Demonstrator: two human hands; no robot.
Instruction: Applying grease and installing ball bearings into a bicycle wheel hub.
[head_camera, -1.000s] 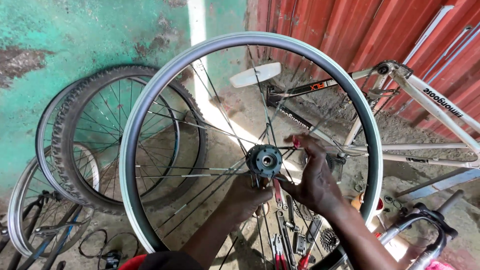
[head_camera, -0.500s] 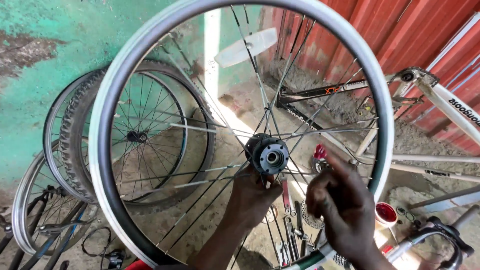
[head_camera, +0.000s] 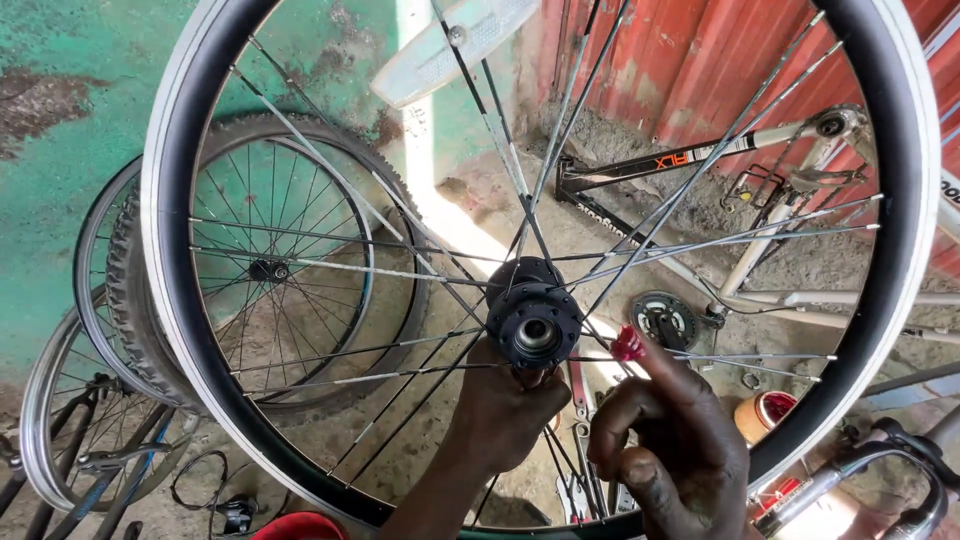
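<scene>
The left hand (head_camera: 510, 415) is closed around the underside of the black metal hub (head_camera: 535, 318) of a silver-rimmed spoked bicycle wheel (head_camera: 180, 330), which is held upright above the ground. Just right of it, the right hand (head_camera: 675, 455) is pinched on a small red spoke tool (head_camera: 627, 344), pressed against a spoke beside the hub. Behind the left hand, knobbly-tyred wheels (head_camera: 130, 290) are leaned against a green wall (head_camera: 70, 60). Beyond the right hand, a white bicycle frame (head_camera: 790, 295) is laid before a red corrugated wall (head_camera: 700, 60).
</scene>
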